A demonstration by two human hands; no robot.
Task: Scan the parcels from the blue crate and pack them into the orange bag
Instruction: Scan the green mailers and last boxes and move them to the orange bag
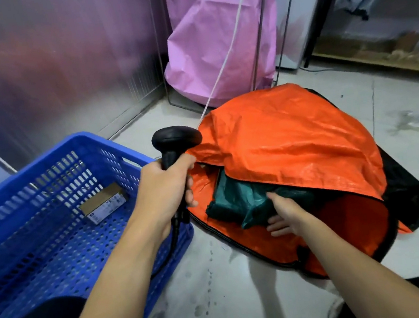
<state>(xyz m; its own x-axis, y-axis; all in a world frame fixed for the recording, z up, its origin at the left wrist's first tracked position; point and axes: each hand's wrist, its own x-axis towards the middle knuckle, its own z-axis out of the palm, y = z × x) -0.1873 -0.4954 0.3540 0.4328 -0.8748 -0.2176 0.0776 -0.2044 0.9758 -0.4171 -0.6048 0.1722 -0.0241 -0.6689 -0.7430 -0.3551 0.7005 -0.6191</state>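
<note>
**Green parcel at the mouth of the orange bag**

Nearest: both bare forearms reach forward over a pale, stained floor (pixel 219 278).

Right hand (pixel 285 215): inside the bag's mouth, gripping the near corner of a dark green parcel (pixel 241 202), thumb on top, fingers beneath. The parcel lies on the bag's lower lining, partly under the upper flap.

Left hand (pixel 165 189): closed round the handle of a black scanner (pixel 176 139), head upward. Its cable (pixel 172 245) drops along the crate's right wall. The flap's edge meets this hand at the thumb side; whether it is pinched, cannot tell.

Blue crate (pixel 49 158): on the floor at left, just beside the bag. One small cardboard parcel (pixel 103 204) with a white label lies on its bottom.

Orange bag (pixel 294 141): on the floor at right, black-trimmed, mouth facing near-left.

Far: a pink sack (pixel 207 37) stands behind the bag, with a white cord (pixel 228 48) running diagonally across it.
</note>
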